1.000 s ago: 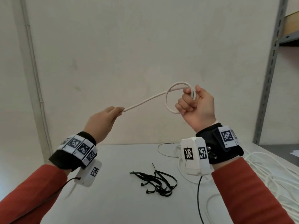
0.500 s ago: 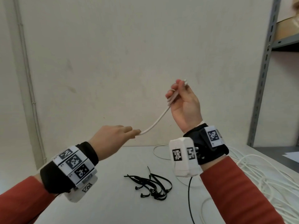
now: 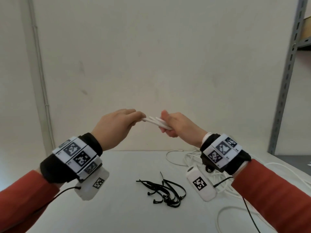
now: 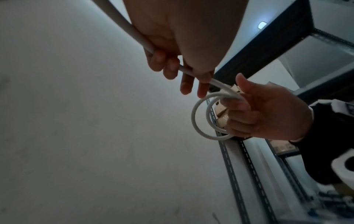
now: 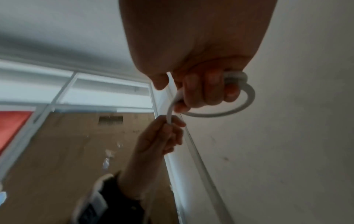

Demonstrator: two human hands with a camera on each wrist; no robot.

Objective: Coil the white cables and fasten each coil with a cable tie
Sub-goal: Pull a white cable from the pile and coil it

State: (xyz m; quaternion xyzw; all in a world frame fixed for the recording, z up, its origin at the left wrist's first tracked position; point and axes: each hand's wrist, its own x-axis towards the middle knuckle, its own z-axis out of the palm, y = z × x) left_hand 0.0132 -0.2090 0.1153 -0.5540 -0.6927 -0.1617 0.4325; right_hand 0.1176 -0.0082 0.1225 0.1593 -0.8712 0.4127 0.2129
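Mid-coil: my right hand (image 3: 176, 125) clenches a small coil (image 4: 208, 116) of white cable (image 3: 155, 122) up over the table (image 3: 117, 216); my left hand (image 3: 116, 126) pinches the loose run right beside it. Next: lay another loop into the right grip. Black ties (image 3: 165, 192) wait below, untouched. Half a second ago the hands were apart and the right higher; now they meet.

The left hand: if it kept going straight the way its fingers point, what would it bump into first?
Most likely the right hand, which grips the cable coil just ahead of the left hand; depth is hard to judge.
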